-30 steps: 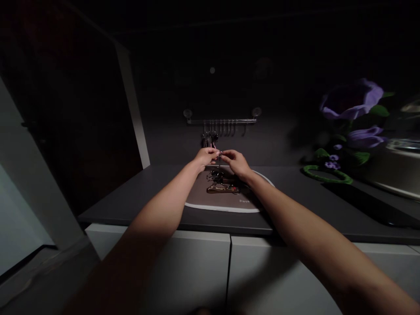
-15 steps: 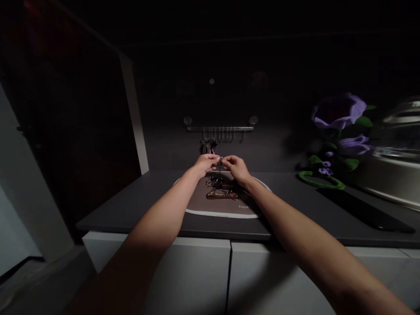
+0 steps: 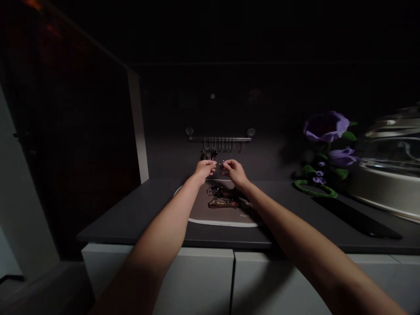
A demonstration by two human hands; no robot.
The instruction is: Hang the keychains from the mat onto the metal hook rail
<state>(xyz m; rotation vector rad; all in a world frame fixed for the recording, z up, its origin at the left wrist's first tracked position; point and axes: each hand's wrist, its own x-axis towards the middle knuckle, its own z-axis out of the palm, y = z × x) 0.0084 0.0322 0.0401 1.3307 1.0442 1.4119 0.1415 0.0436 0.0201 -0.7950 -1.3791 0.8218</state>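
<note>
Above the far part of a brown mat (image 3: 200,214) with a pale rim, both my hands are raised, a small gap between their fingertips. My left hand (image 3: 205,168) is closed in a pinch; what it holds is too small and dark to make out. Thumb and fingers of my right hand (image 3: 233,170) pinch a small shiny metal ring (image 3: 221,165), which looks like a key ring. Below them on the mat lie a bunch of keys (image 3: 215,190) and a brown strap (image 3: 223,204) marked "LOVE".
A clear rail (image 3: 219,139) with several hooks is fixed to the dark wall; keys (image 3: 210,154) hang at its left. To the right stand purple flowers (image 3: 328,127) with a green ring base, a long black flat object (image 3: 357,218) and a large domed container (image 3: 387,179).
My hands have drawn slightly apart; before, their fingertips met at a small metal piece. The view has tilted up, so the scene sits lower.
</note>
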